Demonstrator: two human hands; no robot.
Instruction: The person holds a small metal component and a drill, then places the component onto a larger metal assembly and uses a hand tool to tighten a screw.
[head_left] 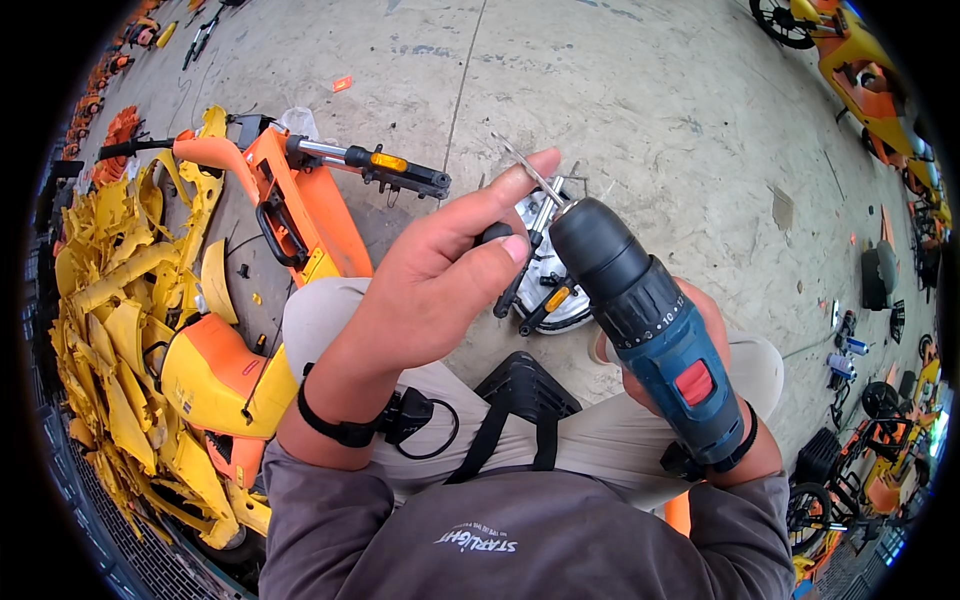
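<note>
Right hand (700, 330) is gripping the blue drill (650, 320) mid-frame. Left hand (440, 270) is pinching a bit (530, 175) at the chuck, probably fitting it; tightening seems next.

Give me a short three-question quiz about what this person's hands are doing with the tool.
1. True or false: the right hand holds a blue and black cordless drill.
2. What is the left hand doing? A) resting on the floor B) pinching the thin metal bit at the drill's chuck C) gripping the orange handlebar part
3. What colour are most of the plastic panels piled on the person's left?

Key: 1 true; 2 B; 3 yellow.
</note>
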